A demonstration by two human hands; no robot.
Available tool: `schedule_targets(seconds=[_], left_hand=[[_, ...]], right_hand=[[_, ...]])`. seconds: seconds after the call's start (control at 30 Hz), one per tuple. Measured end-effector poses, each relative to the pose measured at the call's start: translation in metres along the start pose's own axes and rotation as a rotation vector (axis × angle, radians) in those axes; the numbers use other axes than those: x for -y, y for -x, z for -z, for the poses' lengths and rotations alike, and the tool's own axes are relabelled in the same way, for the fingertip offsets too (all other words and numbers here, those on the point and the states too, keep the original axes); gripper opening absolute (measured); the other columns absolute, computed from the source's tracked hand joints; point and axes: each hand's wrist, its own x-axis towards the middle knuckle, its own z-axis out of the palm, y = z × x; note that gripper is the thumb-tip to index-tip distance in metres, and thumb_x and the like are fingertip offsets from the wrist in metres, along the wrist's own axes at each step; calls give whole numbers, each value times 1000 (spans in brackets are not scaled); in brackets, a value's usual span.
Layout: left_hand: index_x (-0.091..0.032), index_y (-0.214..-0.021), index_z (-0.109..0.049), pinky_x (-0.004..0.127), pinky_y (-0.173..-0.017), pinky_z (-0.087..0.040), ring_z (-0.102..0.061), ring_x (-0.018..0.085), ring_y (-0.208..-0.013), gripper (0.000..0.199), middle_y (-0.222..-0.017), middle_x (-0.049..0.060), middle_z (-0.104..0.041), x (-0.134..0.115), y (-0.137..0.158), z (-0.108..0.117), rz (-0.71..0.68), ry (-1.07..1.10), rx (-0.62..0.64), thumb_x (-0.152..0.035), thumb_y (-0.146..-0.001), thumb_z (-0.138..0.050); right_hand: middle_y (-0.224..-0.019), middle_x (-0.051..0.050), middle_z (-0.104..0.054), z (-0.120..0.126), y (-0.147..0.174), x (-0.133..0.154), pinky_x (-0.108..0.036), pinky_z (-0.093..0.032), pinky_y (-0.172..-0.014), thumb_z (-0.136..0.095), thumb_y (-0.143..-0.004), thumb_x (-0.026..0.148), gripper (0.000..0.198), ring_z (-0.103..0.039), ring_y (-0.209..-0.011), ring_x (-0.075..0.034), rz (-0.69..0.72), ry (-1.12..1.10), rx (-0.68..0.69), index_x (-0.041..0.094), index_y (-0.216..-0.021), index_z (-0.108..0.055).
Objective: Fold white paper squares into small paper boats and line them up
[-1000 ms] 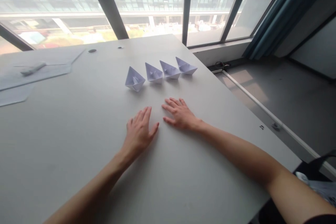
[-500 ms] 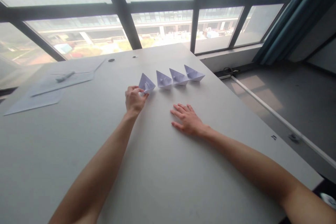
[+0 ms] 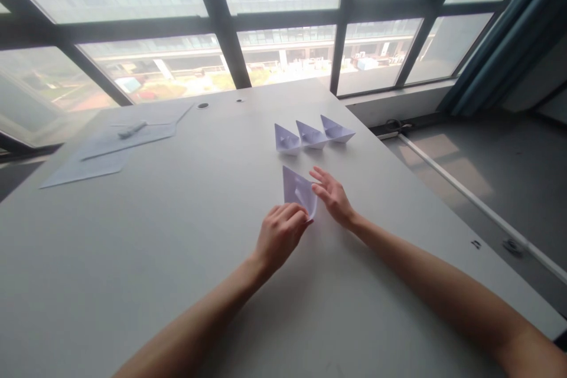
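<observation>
A folded white paper boat (image 3: 297, 186) is near the middle of the table, its pointed end upward. My left hand (image 3: 283, 230) pinches its near edge between thumb and fingers. On the boat's right side is my right hand (image 3: 333, 195), fingers stretched out and the tips at or very near the paper; whether they press on it I cannot tell. Behind stand three more paper boats in a slanting row: a left one (image 3: 287, 140), a middle one (image 3: 310, 136) and a right one (image 3: 337, 130).
White sheets of paper (image 3: 106, 166) lie at the table's far left, with a small grey object (image 3: 133, 130) on top. Two round holes pierce the far side of the table (image 3: 199, 201). Large windows stand behind it; a blue curtain (image 3: 487, 41) hangs at right.
My left hand has brought the leftmost boat out of the row, toward me and to the right. My right hand has risen from the tabletop to the boat's side. The view has shifted slightly.
</observation>
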Motion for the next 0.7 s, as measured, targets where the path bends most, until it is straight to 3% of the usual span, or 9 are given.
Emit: schedule_targets(seconds=[0.17,0.3,0.4,0.53,0.7], left_hand=[[-20,-83,-63,32,-75,-43,-59,18,-81,22,-88,4,-68,2,1,-7,-174,-41,99,-27,-100,-51],[-20,-93,-66,38,-85,-46,-59,23,-95,31,-100,8,-67,7,-2,-1,-233,185,63,-47,-97,-52],[-19,-91,-67,40,-88,-48,-59,23,-96,35,-100,10,-67,12,-4,1,-199,352,34,-43,-101,-44],[-19,-90,-68,36,-88,-50,-62,20,-94,30,-96,8,-68,17,-5,-2,-166,497,43,-30,-102,-43],[-20,-92,-68,30,-78,-51,-63,17,-84,15,-94,5,-68,20,-6,-7,95,412,-239,-25,-97,-54]], right_hand=[[-106,-9,-75,-3,3,-2,-39,-53,-90,-59,-87,42,34,-69,-98,-25,-31,-31,-55,17,-105,-74],[-102,-8,-76,-4,6,-1,-36,-55,-82,-62,-86,39,30,-70,-90,-23,-34,-5,-23,18,-105,-74],[-103,-7,-76,-5,6,1,-33,-55,-78,-64,-84,35,29,-70,-86,-21,-5,76,75,19,-105,-74],[-85,-3,-75,-5,4,2,-29,-51,-69,-61,-85,30,21,-67,-76,-19,36,178,192,18,-91,-77],[-79,-3,-73,-6,7,-2,-28,-48,-65,-59,-85,30,21,-63,-69,-17,45,188,104,17,-87,-76]])
